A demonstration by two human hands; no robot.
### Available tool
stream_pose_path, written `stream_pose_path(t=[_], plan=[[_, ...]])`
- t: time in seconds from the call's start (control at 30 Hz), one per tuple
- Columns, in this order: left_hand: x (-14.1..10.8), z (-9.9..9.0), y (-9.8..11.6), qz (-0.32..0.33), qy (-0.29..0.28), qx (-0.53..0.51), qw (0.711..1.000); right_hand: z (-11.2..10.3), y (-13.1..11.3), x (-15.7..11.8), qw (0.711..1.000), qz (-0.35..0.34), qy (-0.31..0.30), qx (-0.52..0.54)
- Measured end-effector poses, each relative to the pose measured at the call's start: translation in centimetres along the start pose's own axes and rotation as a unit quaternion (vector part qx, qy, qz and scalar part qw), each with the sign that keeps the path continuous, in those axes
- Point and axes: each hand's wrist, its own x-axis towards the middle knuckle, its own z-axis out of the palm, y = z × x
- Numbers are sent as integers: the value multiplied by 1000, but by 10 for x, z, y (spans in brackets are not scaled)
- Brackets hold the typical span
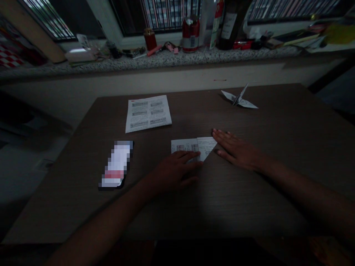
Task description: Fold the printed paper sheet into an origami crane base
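Note:
A folded sheet of printed paper (206, 146) lies on the brown table, with a triangular flap at its right end. My left hand (179, 170) rests flat over the paper's lower left part, fingers pointing right and slightly apart, covering some of the print. Flat beside the paper's right tip is my right hand (235, 149), its fingers stretched out to the left and the thumb apart, the fingertips at the corner. Neither hand grips anything.
Behind the hands lie a printed sheet (149, 113) at the left and a folded paper crane (239, 99) at the right. A phone (116, 164) with a blurred screen is left of my left hand. Bottles and a red can (190, 34) stand on the stone sill (155, 62).

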Motion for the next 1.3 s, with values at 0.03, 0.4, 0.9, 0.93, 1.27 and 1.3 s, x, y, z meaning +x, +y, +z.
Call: stream_pose_path(t=[0.03,0.4,0.9,0.93,1.27,1.3], plan=[[0,1,0,0,2,1,1000,0,3,0,1000,11,3,-8],[4,0,1,5,-4,12,1000,0,-26,-2,999,-31,33,0],[-1,3,-4,7,20,-10,1000,6,-49,5,992,-118,-14,45],[0,3,-4,5,18,-7,1000,6,-48,7,992,-117,-11,45],[2,-1,-3,-4,17,2,1000,9,1,29,999,-17,36,1],[2,0,-3,-3,14,2,1000,9,4,31,999,-11,38,0]])
